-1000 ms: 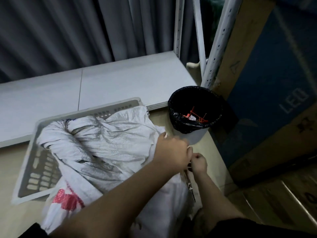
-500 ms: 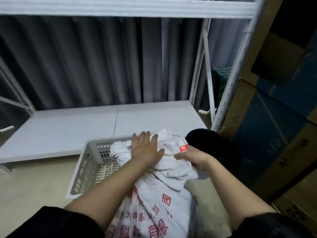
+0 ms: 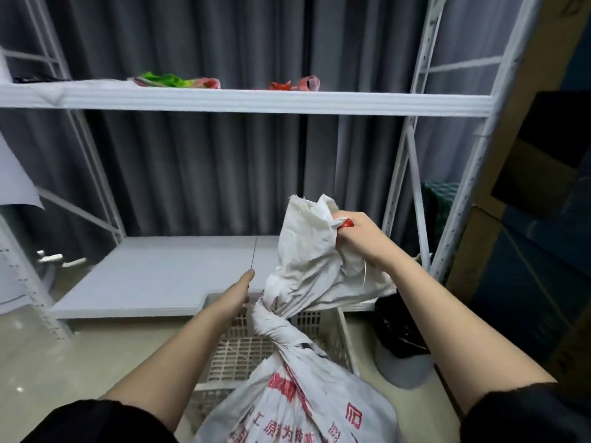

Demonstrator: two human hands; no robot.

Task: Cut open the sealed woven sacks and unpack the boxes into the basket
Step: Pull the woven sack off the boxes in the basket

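A white woven sack (image 3: 307, 407) with red print stands upright at the bottom centre, in front of and partly over the white plastic basket (image 3: 343, 334). Its neck is twisted tight just above the basket. My right hand (image 3: 355, 239) is shut on the loose top of the sack and holds it up. A small red thing shows in that fist. My left hand (image 3: 238, 294) is just left of the twisted neck with fingers straight and nothing in it. No boxes are visible.
A black-lined bin (image 3: 399, 334) stands right of the basket. A white metal rack has a low grey shelf (image 3: 160, 276) behind the basket and an upper shelf (image 3: 243, 100) with green and red scraps. Large cardboard boxes (image 3: 527, 251) stand at the right.
My right hand has raised the sack's top well above the basket. My left hand has come off the sack's top and dropped beside the neck. The view has tilted upward.
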